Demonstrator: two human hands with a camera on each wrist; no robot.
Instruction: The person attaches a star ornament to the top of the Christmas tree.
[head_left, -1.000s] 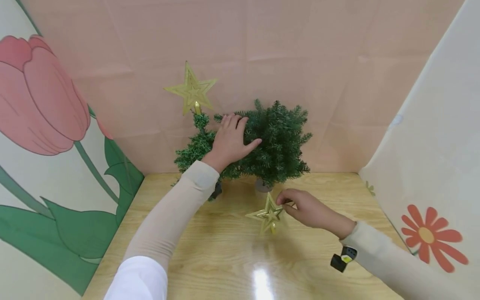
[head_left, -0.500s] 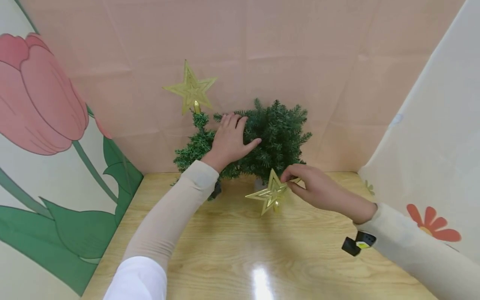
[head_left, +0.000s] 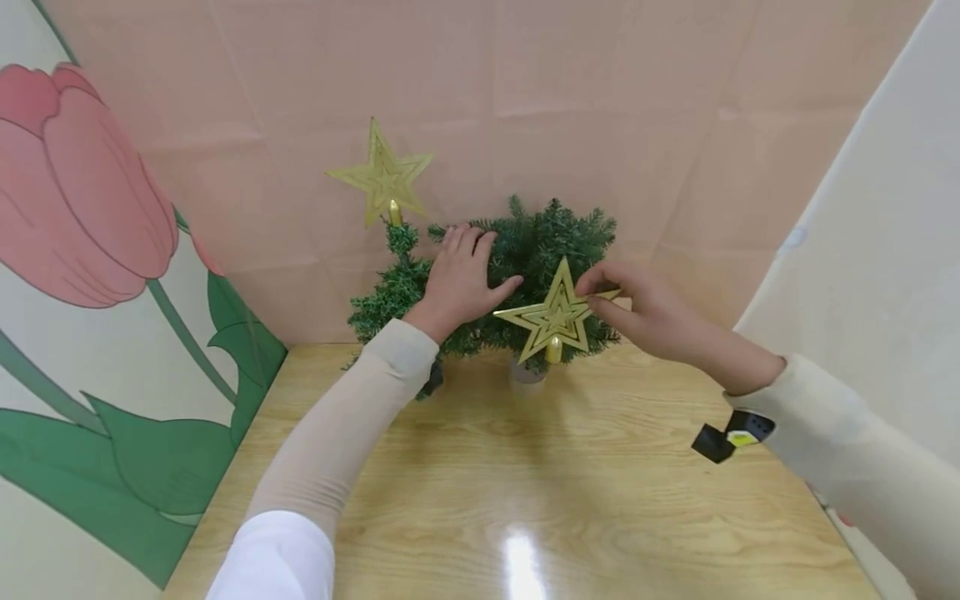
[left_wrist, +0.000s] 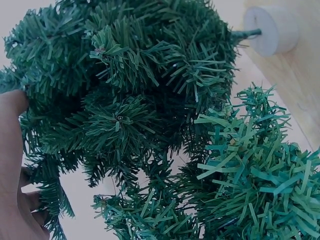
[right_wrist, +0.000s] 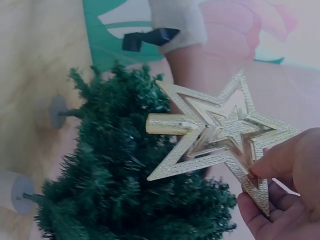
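Pinched between my right hand's [head_left: 637, 308] thumb and fingers is a gold star tree topper [head_left: 557, 315], held by one point. In the right wrist view the star's short hollow socket [right_wrist: 170, 124] shows against the branches. Behind the star stands a dark green small artificial Christmas tree [head_left: 547, 242] on a round pale base [head_left: 527, 373]. My left hand [head_left: 461, 283] rests on this tree's upper left side, thumb spread from its fingers; branches [left_wrist: 55, 195] partly hide the fingertips. Left of it, a brighter green small tree [head_left: 390, 300] carries another gold star [head_left: 384, 177] on its tip.
Both trees stand at the back of a wooden table [head_left: 480, 467], close to a pink backdrop [head_left: 600, 100]. A tulip-printed panel [head_left: 97, 208] borders the left, a pale panel [head_left: 862, 250] the right. A black wrist camera [head_left: 731, 437] sits on the right sleeve.
My right hand has lifted the gold star from low over the table to in front of the dark tree, moving slightly right. The left hand and both trees have stayed in place.
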